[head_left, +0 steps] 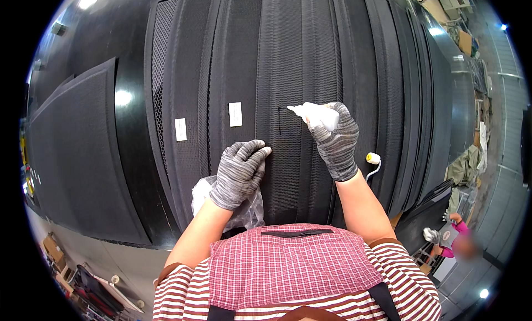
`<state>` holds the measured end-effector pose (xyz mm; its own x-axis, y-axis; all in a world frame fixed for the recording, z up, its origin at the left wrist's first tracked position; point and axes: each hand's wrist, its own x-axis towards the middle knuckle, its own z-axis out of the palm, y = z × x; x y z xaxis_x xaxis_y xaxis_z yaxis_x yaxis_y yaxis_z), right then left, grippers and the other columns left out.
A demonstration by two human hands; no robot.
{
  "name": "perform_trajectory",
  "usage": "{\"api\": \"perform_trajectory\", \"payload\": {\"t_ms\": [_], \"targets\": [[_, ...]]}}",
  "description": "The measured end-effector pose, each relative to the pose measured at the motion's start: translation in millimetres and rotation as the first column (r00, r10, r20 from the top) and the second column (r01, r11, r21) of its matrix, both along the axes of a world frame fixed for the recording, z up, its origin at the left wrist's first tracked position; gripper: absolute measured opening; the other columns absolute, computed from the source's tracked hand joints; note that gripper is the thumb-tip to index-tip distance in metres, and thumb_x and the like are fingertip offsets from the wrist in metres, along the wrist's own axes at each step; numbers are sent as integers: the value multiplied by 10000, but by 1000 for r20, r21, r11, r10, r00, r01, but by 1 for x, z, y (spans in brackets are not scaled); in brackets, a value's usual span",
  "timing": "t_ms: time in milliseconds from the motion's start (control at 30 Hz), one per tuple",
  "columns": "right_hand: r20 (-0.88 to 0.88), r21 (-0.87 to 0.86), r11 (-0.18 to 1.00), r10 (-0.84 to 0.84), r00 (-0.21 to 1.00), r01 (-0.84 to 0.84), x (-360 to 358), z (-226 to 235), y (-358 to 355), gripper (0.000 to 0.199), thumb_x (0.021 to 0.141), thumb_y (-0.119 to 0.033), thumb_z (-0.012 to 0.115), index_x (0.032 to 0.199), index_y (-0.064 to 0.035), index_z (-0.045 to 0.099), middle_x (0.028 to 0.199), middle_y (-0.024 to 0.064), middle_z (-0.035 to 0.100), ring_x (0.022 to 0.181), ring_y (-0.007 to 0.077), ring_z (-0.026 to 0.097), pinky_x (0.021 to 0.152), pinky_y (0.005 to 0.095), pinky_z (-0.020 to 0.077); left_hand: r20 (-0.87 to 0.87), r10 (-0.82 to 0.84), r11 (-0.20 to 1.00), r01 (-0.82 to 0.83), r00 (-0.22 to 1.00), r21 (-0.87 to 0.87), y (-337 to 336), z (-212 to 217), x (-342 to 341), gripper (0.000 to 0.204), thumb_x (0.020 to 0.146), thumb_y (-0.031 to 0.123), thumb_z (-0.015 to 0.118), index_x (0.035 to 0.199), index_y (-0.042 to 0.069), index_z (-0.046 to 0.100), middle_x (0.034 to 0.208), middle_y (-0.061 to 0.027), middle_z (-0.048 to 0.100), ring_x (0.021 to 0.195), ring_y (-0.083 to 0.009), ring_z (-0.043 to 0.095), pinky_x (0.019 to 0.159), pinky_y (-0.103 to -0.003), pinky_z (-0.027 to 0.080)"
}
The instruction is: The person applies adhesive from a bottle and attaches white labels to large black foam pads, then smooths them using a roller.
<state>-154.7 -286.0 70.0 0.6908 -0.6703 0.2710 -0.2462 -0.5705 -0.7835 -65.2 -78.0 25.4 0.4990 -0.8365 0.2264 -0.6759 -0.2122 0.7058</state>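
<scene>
Right hand [335, 141] clamped on white squeeze bottle [323, 116], nozzle [295, 109] pointing left of its fingers, over black ribbed matting [285, 180].
Left hand [241, 174]: fingers curled close together; cannot tell if they pinch anything. Thin dark line [280, 121] just ahead of those fingertips; white label [235, 114] ahead-left. Clear plastic bag [253, 211] behind left fingers, by the wrist. Small roller [373, 158] right of right-hand fingers, nearer the body.

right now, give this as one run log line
left hand: over black panels, contact unclear | right hand: holds white bottle, nozzle pointing left | roller: right of right hand | labels: two, left of bottle
</scene>
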Motion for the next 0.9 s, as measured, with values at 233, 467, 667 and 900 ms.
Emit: {"api": "perform_trajectory", "payload": {"t_ms": [233, 467, 667, 900], "targets": [[-5, -4, 1000, 7, 1000, -7, 0, 2, -1, 311, 806, -182, 796, 986, 5, 625, 870, 116, 723, 799, 172, 701, 717, 299, 575, -17, -14, 1000, 14, 1000, 14, 2, -3, 0, 298, 822, 113, 677, 1119, 89, 697, 1156, -92, 648, 1035, -285, 610, 917, -419, 483], [-40, -44, 998, 47, 998, -48, -11, -1, 0, 301, 808, -174, 789, 982, 6, 623, 881, 109, 714, 807, 171, 699, 725, 298, 573, -4, 5, 1000, -5, 1000, 1, 0, -1, 0, 288, 804, 53, 684, 1089, 84, 717, 1113, -94, 669, 997, -286, 627, 913, -401, 502], [-101, -165, 980, 95, 990, -110, -22, -2, 3, 282, 810, -158, 777, 977, 6, 621, 888, 106, 715, 809, 166, 695, 724, 300, 569, 4, -8, 1000, 8, 1000, 10, 2, -7, -1, 284, 826, 108, 675, 1109, 91, 701, 1152, -82, 651, 1035, -281, 610, 920, -411, 489], [-128, -177, 977, 95, 987, -117, -33, 2, 13, 277, 803, -135, 778, 978, 6, 616, 878, 106, 709, 801, 174, 698, 718, 296, 571, 6, 17, 1000, -16, 1000, -24, -1, -4, -1, 273, 801, 45, 679, 1070, 73, 714, 1099, -94, 672, 993, -286, 629, 905, -403, 500]]}}
